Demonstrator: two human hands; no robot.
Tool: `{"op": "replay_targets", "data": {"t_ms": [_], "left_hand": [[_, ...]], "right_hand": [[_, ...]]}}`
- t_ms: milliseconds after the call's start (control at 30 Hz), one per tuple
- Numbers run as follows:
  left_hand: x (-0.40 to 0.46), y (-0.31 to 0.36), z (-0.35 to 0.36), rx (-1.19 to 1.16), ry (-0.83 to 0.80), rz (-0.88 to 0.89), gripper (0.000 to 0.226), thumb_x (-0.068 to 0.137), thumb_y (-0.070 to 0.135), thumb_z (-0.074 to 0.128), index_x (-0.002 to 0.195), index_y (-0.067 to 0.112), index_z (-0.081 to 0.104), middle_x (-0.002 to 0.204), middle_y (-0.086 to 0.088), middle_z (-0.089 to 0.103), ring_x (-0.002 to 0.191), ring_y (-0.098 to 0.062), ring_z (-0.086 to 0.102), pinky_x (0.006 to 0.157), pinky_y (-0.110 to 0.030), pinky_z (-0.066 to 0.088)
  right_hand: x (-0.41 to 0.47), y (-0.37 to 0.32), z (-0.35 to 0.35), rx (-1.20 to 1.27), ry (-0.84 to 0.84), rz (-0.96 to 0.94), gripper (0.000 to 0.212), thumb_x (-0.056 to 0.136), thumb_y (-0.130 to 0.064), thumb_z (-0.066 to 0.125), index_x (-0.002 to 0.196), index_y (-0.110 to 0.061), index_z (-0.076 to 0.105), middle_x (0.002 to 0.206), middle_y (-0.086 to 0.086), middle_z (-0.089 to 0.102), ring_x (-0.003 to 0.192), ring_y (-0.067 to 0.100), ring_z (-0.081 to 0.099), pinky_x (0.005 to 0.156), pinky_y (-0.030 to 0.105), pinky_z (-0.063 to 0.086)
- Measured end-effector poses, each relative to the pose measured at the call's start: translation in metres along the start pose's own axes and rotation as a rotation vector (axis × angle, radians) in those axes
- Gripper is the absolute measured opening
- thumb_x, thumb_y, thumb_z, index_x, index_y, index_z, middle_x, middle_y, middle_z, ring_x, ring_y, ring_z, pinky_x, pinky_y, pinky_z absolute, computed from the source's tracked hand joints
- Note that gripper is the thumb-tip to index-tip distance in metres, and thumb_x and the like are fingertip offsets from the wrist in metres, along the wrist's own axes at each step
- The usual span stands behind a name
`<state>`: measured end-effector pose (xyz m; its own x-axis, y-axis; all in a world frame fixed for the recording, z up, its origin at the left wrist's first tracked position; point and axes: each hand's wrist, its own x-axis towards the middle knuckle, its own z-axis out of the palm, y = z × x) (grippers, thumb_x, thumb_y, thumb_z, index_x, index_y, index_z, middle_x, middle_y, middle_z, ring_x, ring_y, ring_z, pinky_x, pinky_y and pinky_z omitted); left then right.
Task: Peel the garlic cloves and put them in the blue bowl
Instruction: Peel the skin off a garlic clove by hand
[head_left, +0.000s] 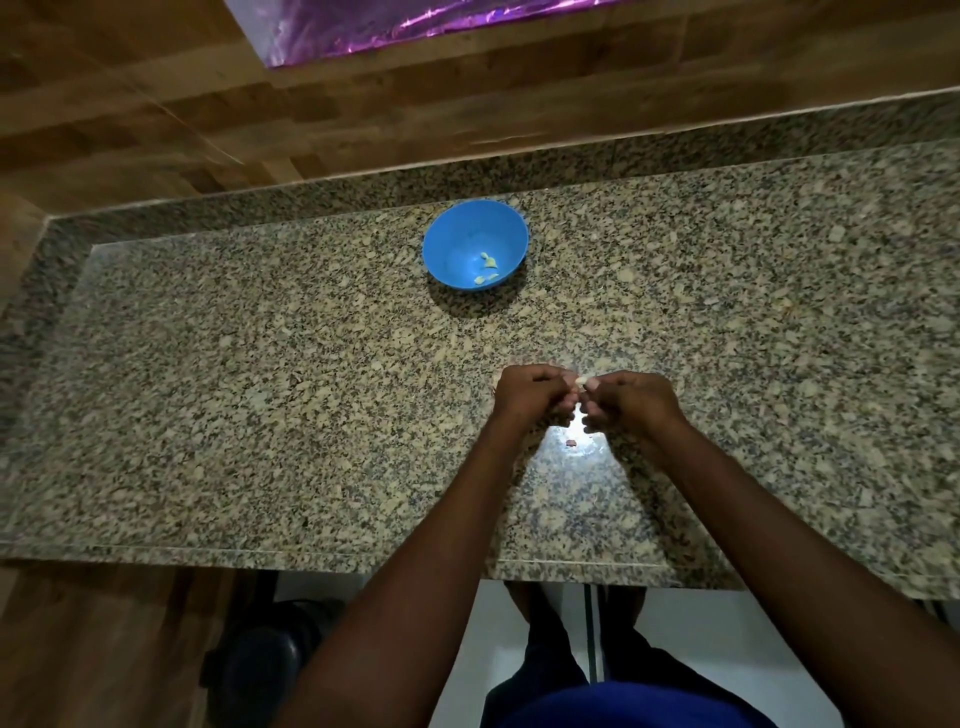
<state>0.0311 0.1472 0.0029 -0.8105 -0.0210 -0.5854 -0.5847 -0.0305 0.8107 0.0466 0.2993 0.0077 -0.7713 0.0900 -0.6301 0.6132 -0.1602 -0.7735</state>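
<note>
both hands, left hand (530, 397) and right hand (631, 400), pinch one garlic clove (581, 383) between closed fingertips above the granite counter (260, 389). it looks small and could slip and get lost on the speckled stone. the blue bowl (475, 244), holding a few pale pieces, sits well beyond, path clear.

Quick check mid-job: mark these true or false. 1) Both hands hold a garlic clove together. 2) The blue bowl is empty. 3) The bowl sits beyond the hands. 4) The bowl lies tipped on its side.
1) True: the left hand and right hand pinch one garlic clove between them.
2) False: the blue bowl holds a few pale pieces.
3) True: it sits farther back on the granite counter.
4) False: it stands upright.
</note>
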Motion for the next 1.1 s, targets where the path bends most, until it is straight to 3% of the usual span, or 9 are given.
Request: {"op": "replay_targets", "data": {"t_ms": [200, 300, 433, 600, 733, 833, 1000, 1100], "left_hand": [[0.001, 0.003, 0.003, 0.026, 0.023, 0.001, 0.012, 0.090, 0.004, 0.070, 0.099, -0.003, 0.075, 0.076, -0.020, 0.071, 0.058, -0.020, 0.065, 0.068, -0.040, 0.061], [0.003, 0.005, 0.005, 0.036, 0.035, 0.016, 0.010, 0.090, 0.003, 0.069, 0.097, -0.001, 0.076, 0.077, -0.023, 0.072, 0.064, -0.025, 0.067, 0.074, -0.046, 0.060], [-0.001, 0.004, 0.005, 0.022, 0.044, 0.040, 0.012, 0.091, 0.009, 0.071, 0.093, -0.002, 0.075, 0.076, -0.020, 0.072, 0.060, -0.024, 0.064, 0.069, -0.042, 0.060], [-0.002, 0.007, 0.010, 0.019, 0.030, 0.021, 0.016, 0.089, 0.015, 0.076, 0.078, 0.003, 0.074, 0.070, -0.018, 0.072, 0.054, -0.022, 0.064, 0.062, -0.040, 0.061], [-0.002, 0.012, 0.012, -0.039, 0.023, -0.091, 0.022, 0.090, 0.013, 0.075, 0.072, 0.001, 0.069, 0.058, -0.010, 0.067, 0.044, -0.015, 0.056, 0.049, -0.027, 0.055], [-0.005, 0.017, 0.015, -0.105, 0.025, -0.203, 0.027, 0.091, 0.010, 0.073, 0.068, 0.000, 0.065, 0.053, -0.009, 0.063, 0.046, -0.015, 0.050, 0.045, -0.020, 0.050], [-0.005, 0.026, 0.010, -0.292, -0.011, -0.399, 0.014, 0.094, 0.006, 0.068, 0.085, -0.004, 0.066, 0.061, -0.010, 0.069, 0.047, -0.009, 0.065, 0.046, -0.018, 0.055], [-0.004, 0.028, 0.010, -0.345, -0.015, -0.408, 0.011, 0.094, 0.006, 0.067, 0.088, -0.003, 0.067, 0.063, -0.010, 0.070, 0.049, -0.009, 0.065, 0.048, -0.019, 0.056]], "right_hand": [[0.004, -0.003, 0.003, -0.033, 0.006, -0.003, 0.019, 0.088, -0.004, 0.072, 0.072, 0.004, 0.066, 0.057, 0.018, 0.062, 0.052, 0.028, 0.058, 0.051, 0.038, 0.056], [0.010, -0.005, 0.003, -0.011, 0.023, 0.046, 0.017, 0.087, -0.005, 0.072, 0.076, 0.006, 0.065, 0.054, 0.018, 0.061, 0.053, 0.029, 0.058, 0.052, 0.039, 0.055], [0.014, -0.007, 0.001, 0.008, 0.058, 0.038, 0.015, 0.085, -0.004, 0.073, 0.074, 0.002, 0.066, 0.055, 0.018, 0.061, 0.055, 0.029, 0.057, 0.056, 0.041, 0.055], [0.008, -0.007, -0.002, -0.113, 0.034, -0.133, 0.017, 0.086, -0.008, 0.076, 0.073, -0.001, 0.067, 0.063, 0.020, 0.067, 0.055, 0.030, 0.063, 0.061, 0.047, 0.059], [0.006, -0.008, 0.002, -0.529, 0.195, -0.447, 0.016, 0.083, -0.011, 0.076, 0.070, -0.016, 0.067, 0.065, 0.000, 0.068, 0.062, 0.022, 0.067, 0.061, 0.029, 0.053], [0.000, -0.006, 0.004, -0.683, 0.215, -0.576, 0.018, 0.082, -0.007, 0.071, 0.070, -0.017, 0.062, 0.064, -0.003, 0.063, 0.061, 0.017, 0.060, 0.056, 0.025, 0.042], [-0.002, -0.004, 0.006, -0.740, 0.208, -0.799, 0.017, 0.081, -0.001, 0.068, 0.072, -0.009, 0.057, 0.066, 0.000, 0.055, 0.060, 0.014, 0.047, 0.054, 0.021, 0.026], [-0.002, -0.006, 0.007, -0.742, 0.192, -0.832, 0.017, 0.081, -0.001, 0.069, 0.071, -0.009, 0.058, 0.066, 0.001, 0.057, 0.060, 0.015, 0.049, 0.055, 0.024, 0.030]]}}
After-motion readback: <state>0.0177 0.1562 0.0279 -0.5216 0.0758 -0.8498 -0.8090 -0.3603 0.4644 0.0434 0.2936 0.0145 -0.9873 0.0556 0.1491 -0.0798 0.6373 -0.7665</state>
